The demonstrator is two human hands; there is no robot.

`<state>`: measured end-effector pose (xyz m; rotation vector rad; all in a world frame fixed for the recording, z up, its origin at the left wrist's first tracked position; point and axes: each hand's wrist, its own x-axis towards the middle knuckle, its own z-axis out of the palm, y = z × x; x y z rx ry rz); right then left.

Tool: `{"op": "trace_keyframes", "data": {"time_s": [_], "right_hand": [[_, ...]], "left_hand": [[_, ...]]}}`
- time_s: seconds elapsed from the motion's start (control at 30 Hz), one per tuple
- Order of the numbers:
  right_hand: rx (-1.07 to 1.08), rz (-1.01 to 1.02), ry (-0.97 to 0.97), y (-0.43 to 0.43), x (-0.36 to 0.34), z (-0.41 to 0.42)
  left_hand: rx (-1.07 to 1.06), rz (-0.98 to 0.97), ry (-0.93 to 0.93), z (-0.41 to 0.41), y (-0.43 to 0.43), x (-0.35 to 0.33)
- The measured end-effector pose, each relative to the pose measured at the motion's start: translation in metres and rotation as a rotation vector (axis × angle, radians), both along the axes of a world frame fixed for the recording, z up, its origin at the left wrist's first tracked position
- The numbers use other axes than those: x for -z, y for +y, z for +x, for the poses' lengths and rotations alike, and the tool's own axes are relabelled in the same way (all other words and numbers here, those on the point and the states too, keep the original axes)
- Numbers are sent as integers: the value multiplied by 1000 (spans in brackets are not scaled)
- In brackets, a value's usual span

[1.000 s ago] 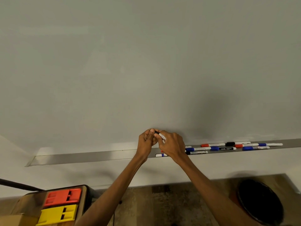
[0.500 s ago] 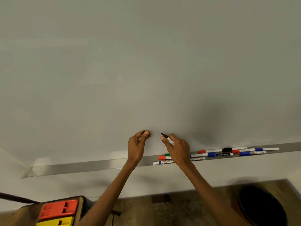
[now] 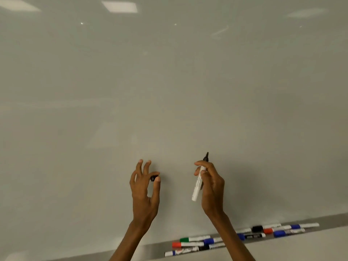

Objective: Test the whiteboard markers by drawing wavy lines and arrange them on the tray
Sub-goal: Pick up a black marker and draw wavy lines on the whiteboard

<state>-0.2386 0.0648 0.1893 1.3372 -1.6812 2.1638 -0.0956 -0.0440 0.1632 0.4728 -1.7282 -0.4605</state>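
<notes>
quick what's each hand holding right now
Left hand: pinches the black cap between thumb and a finger, other fingers spread.
Right hand: grips the uncapped black marker, tip pointing up.

Uncapped black marker (image 3: 197, 185) in right hand (image 3: 212, 187), black cap (image 3: 154, 178) pinched in left hand (image 3: 144, 193), before whiteboard (image 3: 169, 81).
</notes>
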Motion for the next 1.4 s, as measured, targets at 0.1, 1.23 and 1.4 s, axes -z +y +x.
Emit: {"op": "trace_keyframes", "data": {"time_s": [0.1, 1.23, 1.4], "right_hand": [[-54, -105, 31, 5, -32, -17], [-74, -268, 4, -29, -91, -71], [-49, -264, -16, -27, -85, -70]], "left_hand": [[-63, -92, -20, -19, -11, -29], [-435, -367, -169, -73, -47, -60], [-443, -350, -174, -73, -46, -59]]}}
